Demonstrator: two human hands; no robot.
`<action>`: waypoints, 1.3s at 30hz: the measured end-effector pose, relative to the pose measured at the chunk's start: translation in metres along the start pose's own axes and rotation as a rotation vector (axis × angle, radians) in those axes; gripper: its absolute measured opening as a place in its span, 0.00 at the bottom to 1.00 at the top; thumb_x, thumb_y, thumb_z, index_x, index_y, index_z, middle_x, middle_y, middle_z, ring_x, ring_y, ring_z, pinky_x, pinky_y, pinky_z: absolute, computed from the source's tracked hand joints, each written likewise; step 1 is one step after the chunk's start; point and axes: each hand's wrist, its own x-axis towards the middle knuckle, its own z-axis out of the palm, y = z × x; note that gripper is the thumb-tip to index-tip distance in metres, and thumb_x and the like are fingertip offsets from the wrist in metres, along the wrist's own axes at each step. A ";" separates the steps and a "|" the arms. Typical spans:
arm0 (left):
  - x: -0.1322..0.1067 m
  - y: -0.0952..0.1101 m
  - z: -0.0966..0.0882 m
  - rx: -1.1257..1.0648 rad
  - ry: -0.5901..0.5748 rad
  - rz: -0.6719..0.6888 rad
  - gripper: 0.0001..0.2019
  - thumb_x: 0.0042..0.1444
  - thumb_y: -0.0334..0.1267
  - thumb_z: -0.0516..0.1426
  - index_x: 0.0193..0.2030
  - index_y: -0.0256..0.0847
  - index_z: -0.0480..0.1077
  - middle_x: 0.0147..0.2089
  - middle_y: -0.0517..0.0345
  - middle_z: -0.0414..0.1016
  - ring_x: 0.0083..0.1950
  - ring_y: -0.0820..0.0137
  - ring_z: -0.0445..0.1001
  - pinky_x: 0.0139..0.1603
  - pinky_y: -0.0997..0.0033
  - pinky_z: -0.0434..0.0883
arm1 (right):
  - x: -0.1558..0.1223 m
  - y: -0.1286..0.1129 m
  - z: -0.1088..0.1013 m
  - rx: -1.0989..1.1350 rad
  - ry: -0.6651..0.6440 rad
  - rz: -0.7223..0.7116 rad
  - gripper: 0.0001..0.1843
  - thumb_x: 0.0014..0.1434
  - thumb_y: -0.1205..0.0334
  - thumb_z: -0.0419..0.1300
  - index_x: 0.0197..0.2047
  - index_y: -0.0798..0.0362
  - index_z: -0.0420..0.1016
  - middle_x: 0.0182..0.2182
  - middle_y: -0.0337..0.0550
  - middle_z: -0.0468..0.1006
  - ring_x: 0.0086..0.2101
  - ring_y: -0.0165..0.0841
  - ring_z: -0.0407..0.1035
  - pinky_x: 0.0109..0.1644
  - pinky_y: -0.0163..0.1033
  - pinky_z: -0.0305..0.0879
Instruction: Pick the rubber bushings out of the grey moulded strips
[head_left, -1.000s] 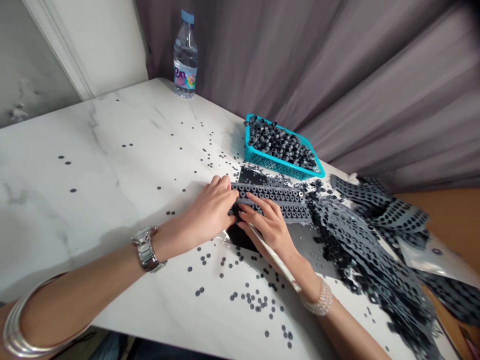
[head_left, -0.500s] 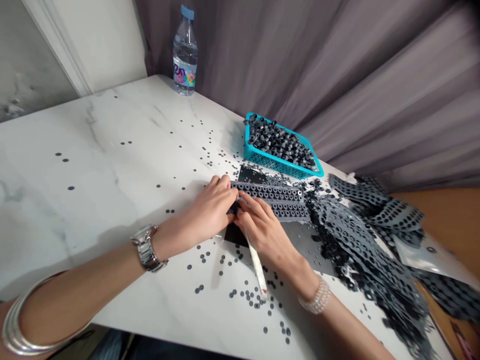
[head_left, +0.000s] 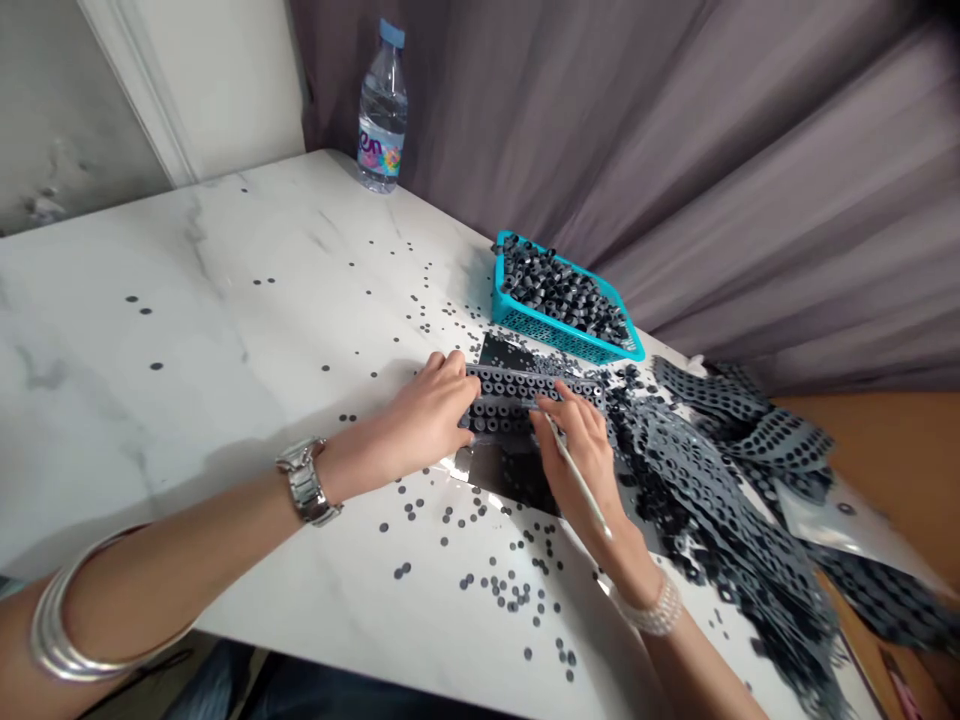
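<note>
A grey moulded sheet with rows of ring-shaped pieces [head_left: 491, 412] lies on a dark mat [head_left: 510, 475]. My left hand [head_left: 420, 425] is closed on the sheet's left end, fingers at the far edge and thumb at the near edge. In my right hand [head_left: 589, 465] is a slim white pen-like stick [head_left: 579, 476], gripped between thumb and fingers. Its rear end points back toward my wrist. The fingertips are over the right half of the sheet, and the stick's front tip is hard to make out there.
Beyond the sheet stands a turquoise basket [head_left: 566, 335] full of small dark rings. Perforated grey sheets [head_left: 697, 460] and dark scraps are heaped at the right. Small dark discs [head_left: 517, 590] are scattered over the white marbled table [head_left: 300, 590]. A water bottle [head_left: 381, 130] stands at the back.
My right hand has moved right along the sheet, away from my left hand, with the white stick still in it. My left hand keeps its place at the sheet's left end. The view has shifted slightly.
</note>
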 end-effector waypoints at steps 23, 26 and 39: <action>0.002 -0.004 0.017 0.126 0.143 0.020 0.10 0.51 0.31 0.56 0.42 0.41 0.65 0.48 0.52 0.62 0.51 0.59 0.61 0.48 0.57 0.68 | -0.014 -0.029 0.001 -0.030 -0.088 -0.558 0.07 0.63 0.72 0.58 0.45 0.62 0.71 0.49 0.60 0.79 0.59 0.46 0.65 0.60 0.53 0.66; 0.000 -0.005 0.017 0.121 0.139 0.029 0.10 0.51 0.32 0.56 0.41 0.42 0.64 0.48 0.53 0.62 0.52 0.59 0.61 0.48 0.57 0.67 | -0.012 -0.027 0.003 -0.075 -0.132 -0.614 0.08 0.63 0.73 0.55 0.45 0.63 0.71 0.50 0.62 0.78 0.61 0.46 0.63 0.62 0.54 0.65; 0.000 -0.003 0.010 0.135 0.077 0.022 0.10 0.55 0.39 0.59 0.42 0.41 0.63 0.49 0.53 0.62 0.51 0.59 0.62 0.48 0.57 0.65 | -0.007 -0.005 0.000 -0.030 -0.046 -0.151 0.07 0.67 0.71 0.48 0.41 0.54 0.66 0.55 0.63 0.73 0.63 0.46 0.60 0.61 0.57 0.67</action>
